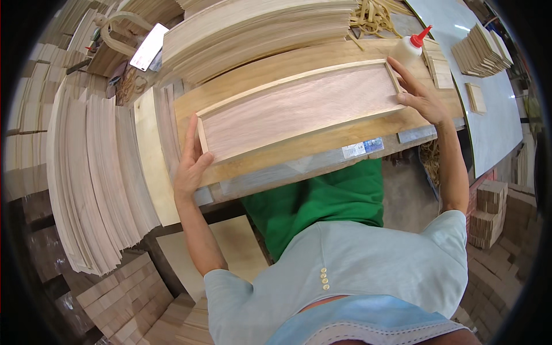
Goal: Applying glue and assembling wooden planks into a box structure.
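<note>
Between my two hands is a long, shallow wooden tray (221,154) with a pinkish thin-wood panel and a narrow pale rim. My left hand (191,162) grips its left end, thumb over the near corner and fingers along the outside. At the opposite end, my right hand (422,99) grips the short side, fingers at the far corner and thumb at the near one. Beneath the tray lies a plywood board (345,127) on the bench. A white glue bottle (407,50) with a red nozzle stands just beyond my right hand.
Stacked thin wood sheets (253,40) rise behind the board, with more sheets (98,178) at the left. A phone (148,47) rests at the far left. Small wood pieces (480,50) stand on the grey table (494,126) at right. Wood strips (376,18) lie coiled at the back.
</note>
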{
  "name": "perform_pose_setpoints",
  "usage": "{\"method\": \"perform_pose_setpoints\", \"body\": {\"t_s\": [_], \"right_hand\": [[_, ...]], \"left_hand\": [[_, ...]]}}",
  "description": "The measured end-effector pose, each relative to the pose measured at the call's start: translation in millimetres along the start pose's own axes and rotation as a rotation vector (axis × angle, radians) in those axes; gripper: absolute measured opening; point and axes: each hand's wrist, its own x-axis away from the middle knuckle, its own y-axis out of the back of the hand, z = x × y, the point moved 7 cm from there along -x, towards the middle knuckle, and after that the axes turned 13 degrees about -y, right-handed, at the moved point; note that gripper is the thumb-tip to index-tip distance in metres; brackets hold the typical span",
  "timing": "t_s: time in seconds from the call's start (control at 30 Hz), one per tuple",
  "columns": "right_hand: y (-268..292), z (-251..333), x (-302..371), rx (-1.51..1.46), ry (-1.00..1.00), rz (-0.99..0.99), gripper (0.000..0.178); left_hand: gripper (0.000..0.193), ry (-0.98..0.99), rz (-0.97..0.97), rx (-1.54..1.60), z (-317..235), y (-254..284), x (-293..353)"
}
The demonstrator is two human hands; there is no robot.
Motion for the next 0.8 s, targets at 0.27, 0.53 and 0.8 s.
{"method": "perform_pose_setpoints", "body": {"t_s": [0.27,0.53,0.8], "right_hand": [[32,46,-57,0.300,0.090,-0.346,0.043],[22,21,-181,1.090,-0.180,-0.278,0.021],[32,3,-191,1.087,-0.334,-0.317,0.026]], "left_hand": [[0.087,0.014,-0.039,-0.004,-1,-1,1],[0.087,-0.173,-0.171,-0.120,-8,12,29],[0.048,-0.161,-0.365,-0.109,-14,27,75]]}}
